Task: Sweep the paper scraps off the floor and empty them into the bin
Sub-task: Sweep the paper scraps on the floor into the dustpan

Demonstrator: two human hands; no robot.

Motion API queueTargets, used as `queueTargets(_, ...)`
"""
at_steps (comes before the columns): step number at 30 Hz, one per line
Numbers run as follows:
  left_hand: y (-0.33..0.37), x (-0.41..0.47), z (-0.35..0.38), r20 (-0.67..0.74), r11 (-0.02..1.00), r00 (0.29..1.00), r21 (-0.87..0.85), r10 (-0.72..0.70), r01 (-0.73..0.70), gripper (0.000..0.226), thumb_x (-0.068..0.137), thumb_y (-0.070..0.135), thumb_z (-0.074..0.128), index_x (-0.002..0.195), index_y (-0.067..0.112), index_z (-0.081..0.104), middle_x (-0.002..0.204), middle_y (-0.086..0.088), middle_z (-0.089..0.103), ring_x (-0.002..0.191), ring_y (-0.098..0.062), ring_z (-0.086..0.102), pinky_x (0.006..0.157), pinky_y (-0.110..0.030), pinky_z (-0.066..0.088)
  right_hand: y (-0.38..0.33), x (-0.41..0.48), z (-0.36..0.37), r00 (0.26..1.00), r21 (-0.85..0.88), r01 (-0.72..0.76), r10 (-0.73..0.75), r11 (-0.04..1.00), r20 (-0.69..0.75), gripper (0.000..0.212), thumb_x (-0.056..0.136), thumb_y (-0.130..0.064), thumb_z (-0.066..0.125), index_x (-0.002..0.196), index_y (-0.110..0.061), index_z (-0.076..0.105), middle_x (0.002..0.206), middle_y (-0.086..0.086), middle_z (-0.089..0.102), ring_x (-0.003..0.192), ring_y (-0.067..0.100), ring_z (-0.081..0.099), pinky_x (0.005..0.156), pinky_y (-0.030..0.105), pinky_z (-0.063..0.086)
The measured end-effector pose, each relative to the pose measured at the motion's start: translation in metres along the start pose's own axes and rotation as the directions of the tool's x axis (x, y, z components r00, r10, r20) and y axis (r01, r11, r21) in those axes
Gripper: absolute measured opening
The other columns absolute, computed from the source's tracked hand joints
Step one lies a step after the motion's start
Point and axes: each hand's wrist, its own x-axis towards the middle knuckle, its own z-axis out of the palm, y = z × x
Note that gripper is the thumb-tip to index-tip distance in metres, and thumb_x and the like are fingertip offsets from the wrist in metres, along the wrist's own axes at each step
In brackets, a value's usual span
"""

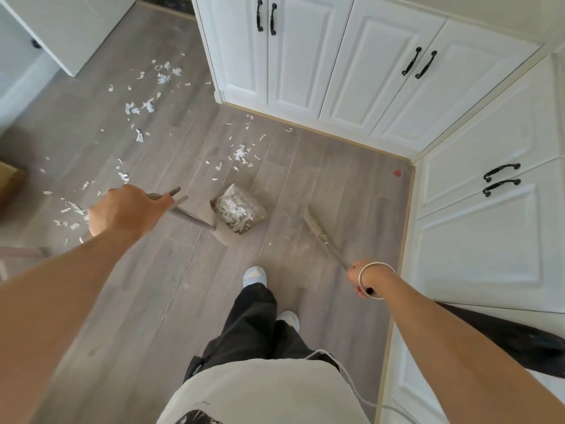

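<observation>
Partway. Dustpan (223, 235) holds a pile; many scraps (133, 109) lie beyond the left hand (122, 209), fingers curled on the pan handle. Right hand (362, 280) fingers wrap the broom (315, 223). Bin unseen.

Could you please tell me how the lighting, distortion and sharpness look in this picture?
Head view: soft, even light, no glare, only faint shadows on the floor; wide-angle bending leans the cabinets and stretches the left forearm; paper scraps in the dustpan read clearly, as do the left hand on its handle and the right hand holding the broom.
</observation>
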Motion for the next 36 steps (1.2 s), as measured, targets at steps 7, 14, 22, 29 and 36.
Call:
queueTargets(7, -0.053, -0.009, -0.004, -0.027, 0.996, 0.996, -0.002, -0.086, 0.086, 0.058, 0.079, 0.067, 0.058, 0.069, 0.011, 0.070, 0.065, -0.010, 0.064, 0.060, -0.029, 0.059, 0.066, -0.034, 0.048, -0.031, -0.013, 0.054, 0.981, 0.335, -0.031, -0.036, 0.942, 0.191, 0.019, 0.093, -0.001, 0.040, 0.102, -0.015, 0.049, 0.065, 0.006, 0.040, 0.049, 0.014, 0.037, 0.033, 0.009, 0.033)
queueTargets(14, -0.083, 0.011, -0.008, -0.012, 0.994, 0.994, 0.006, -0.112, 0.112, 0.054, 0.079, 0.062, 0.061, 0.070, 0.009, 0.068, 0.067, -0.012, 0.062, 0.063, -0.031, 0.059, 0.067, -0.035, 0.048, -0.051, -0.021, 0.048, 0.986, 0.402, -0.006, -0.061, 0.916, 0.154, 0.021, 0.097, -0.008, 0.045, 0.076, -0.007, 0.043, 0.061, 0.006, 0.038, 0.019, 0.007, 0.033, 0.029, 0.008, 0.029)
queueTargets(22, -0.109, 0.068, -0.028, 0.055, 0.998, 0.998, -0.039, -0.043, 0.045, 0.058, 0.081, 0.062, 0.059, 0.070, 0.006, 0.068, 0.068, -0.014, 0.064, 0.058, -0.028, 0.057, 0.065, -0.033, 0.045, -0.078, -0.042, 0.087, 0.995, 0.408, -0.097, 0.073, 0.908, 0.073, 0.020, 0.091, -0.003, 0.042, 0.072, -0.007, 0.043, 0.058, 0.005, 0.037, 0.034, 0.013, 0.037, 0.033, 0.010, 0.032)
queueTargets(29, -0.148, 0.132, -0.056, 0.065, 0.999, 0.998, -0.051, 0.002, 0.002, 0.044, 0.082, 0.053, 0.062, 0.069, 0.011, 0.070, 0.065, -0.009, 0.062, 0.054, -0.024, 0.052, 0.061, -0.030, 0.041, -0.167, -0.061, 0.150, 0.978, 0.578, -0.161, 0.051, 0.800, 0.202, 0.022, 0.094, -0.003, 0.044, 0.072, -0.007, 0.042, 0.057, 0.004, 0.033, 0.021, 0.012, 0.032, 0.031, 0.010, 0.034)
queueTargets(36, -0.177, 0.178, -0.071, 0.084, 0.996, 0.992, -0.016, 0.094, -0.093, 0.048, 0.081, 0.059, 0.060, 0.064, 0.015, 0.071, 0.058, -0.007, 0.064, 0.055, -0.027, 0.059, 0.057, -0.030, 0.042, -0.246, -0.073, 0.170, 0.967, 0.852, -0.174, -0.076, 0.494, 0.242, 0.031, 0.099, -0.006, 0.041, 0.069, -0.008, 0.035, 0.029, 0.004, 0.033, 0.017, 0.008, 0.033, 0.027, 0.008, 0.032)
